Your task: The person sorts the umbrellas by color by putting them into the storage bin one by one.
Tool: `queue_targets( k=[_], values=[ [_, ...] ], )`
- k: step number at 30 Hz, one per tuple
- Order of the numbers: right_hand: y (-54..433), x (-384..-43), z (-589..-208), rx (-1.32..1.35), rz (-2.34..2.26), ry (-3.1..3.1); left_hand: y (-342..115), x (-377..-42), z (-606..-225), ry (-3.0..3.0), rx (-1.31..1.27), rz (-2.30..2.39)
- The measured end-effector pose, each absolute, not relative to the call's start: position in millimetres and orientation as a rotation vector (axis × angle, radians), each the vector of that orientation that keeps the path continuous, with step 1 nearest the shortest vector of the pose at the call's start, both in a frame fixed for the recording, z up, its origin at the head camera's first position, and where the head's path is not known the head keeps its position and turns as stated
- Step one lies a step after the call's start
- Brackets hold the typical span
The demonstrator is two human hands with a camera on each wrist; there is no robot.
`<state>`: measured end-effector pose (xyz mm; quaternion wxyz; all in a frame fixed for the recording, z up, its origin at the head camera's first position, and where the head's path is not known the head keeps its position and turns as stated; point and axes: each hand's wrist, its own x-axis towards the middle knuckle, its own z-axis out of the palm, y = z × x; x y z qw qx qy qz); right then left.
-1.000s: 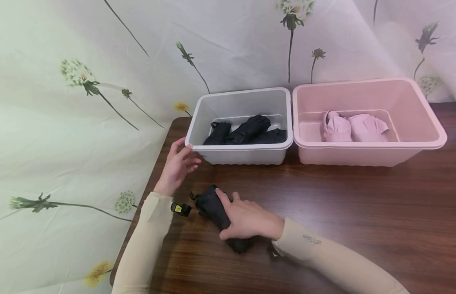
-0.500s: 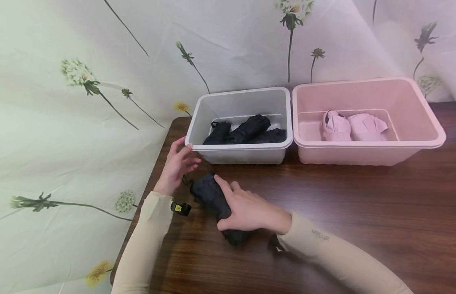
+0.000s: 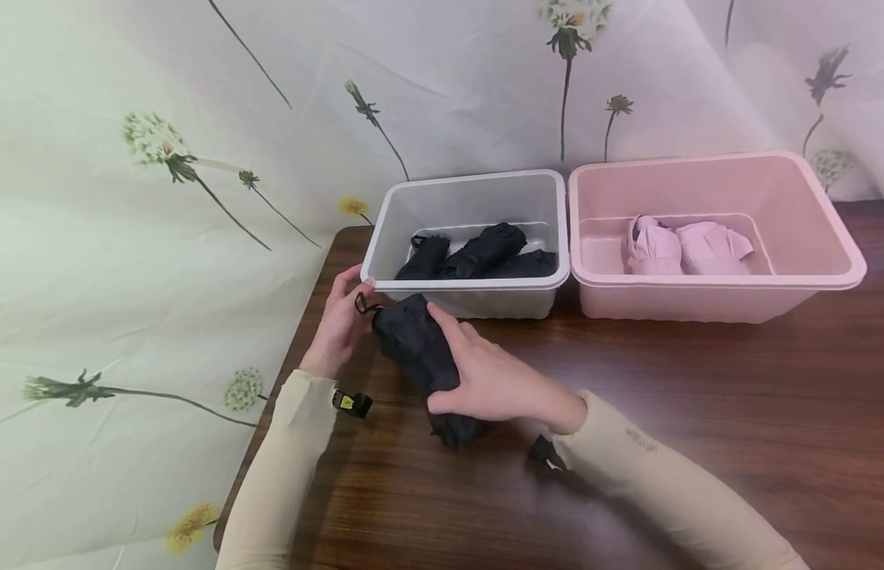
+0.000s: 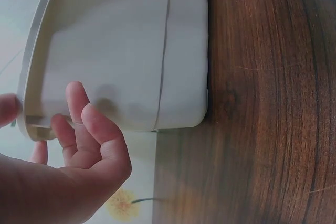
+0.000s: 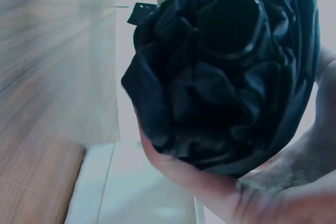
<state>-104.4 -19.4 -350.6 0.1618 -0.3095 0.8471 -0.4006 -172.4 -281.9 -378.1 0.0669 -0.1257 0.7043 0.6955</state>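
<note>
A folded black umbrella point(image 3: 411, 340) with a small cord loop at its far end is held by my right hand point(image 3: 495, 376), raised over the table in front of the grey bin point(image 3: 477, 283). The right wrist view looks at the bunched end of that umbrella point(image 5: 210, 93), thumb and fingers around its sides. My left hand point(image 3: 337, 328) pinches the bin's near left rim corner. In the left wrist view this hand point(image 4: 89, 150) has its thumb at the rim and its other fingers bent beside the wall. Several black folded umbrellas point(image 3: 484, 252) lie inside the grey bin.
A pink bin point(image 3: 719, 280) stands right beside the grey one, with two pink folded bundles point(image 3: 712, 249) in it. Both are on a dark wooden table point(image 3: 698, 396). A flower-patterned cloth point(image 3: 449, 95) hangs behind and to the left. The table's left edge runs under my left forearm.
My right hand has lifted the black umbrella off the table and carried it toward the grey bin, its loop end now near the left hand. The left hand has stayed at the rim corner.
</note>
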Motion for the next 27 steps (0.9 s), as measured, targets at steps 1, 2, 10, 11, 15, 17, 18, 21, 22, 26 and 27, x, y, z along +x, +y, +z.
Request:
queue_targets(
  k=[1, 2, 10, 11, 15, 17, 18, 21, 22, 26, 27],
  values=[
    [-18.4, -106.0, -349.7, -0.878, -1.171, 2.413, -281.7, -172.5, -378.0, 2.122, -0.386, 2.099],
    [-17.6, -107.9, -348.8, -0.876, -1.198, 2.411, -281.7, -172.5, -377.7, 2.114, -0.389, 2.105],
    [-9.1, -123.1, -338.5, -0.823, -1.392, 2.372, -282.9, -172.4, -377.6, 2.059, -0.387, 2.142],
    [-7.6, -125.0, -336.8, -0.807, -1.408, 2.368, -282.9, -172.3, -377.5, 2.055, -0.382, 2.144],
    [-2.7, -132.8, -330.5, -0.730, -1.513, 2.352, -282.5, -172.1, -377.3, 2.052, -0.380, 2.148],
    [-0.3, -136.6, -328.3, -0.678, -1.581, 2.323, -282.2, -172.3, -377.2, 2.048, -0.387, 2.152],
    [0.7, -138.5, -327.3, -0.642, -1.616, 2.305, -282.2, -172.5, -377.5, 2.047, -0.391, 2.152],
    [3.7, -144.3, -324.9, -0.555, -1.716, 2.229, -282.3, -173.4, -378.5, 2.049, -0.403, 2.156],
    [4.5, -146.3, -324.4, -0.528, -1.743, 2.207, -282.4, -173.6, -378.9, 2.052, -0.406, 2.155],
    [7.0, -154.3, -322.1, -0.440, -1.830, 2.136, -281.9, -174.0, -379.6, 2.069, -0.411, 2.150],
    [7.5, -156.4, -321.7, -0.414, -1.850, 2.124, -281.7, -174.0, -379.7, 2.071, -0.412, 2.149]
  ],
)
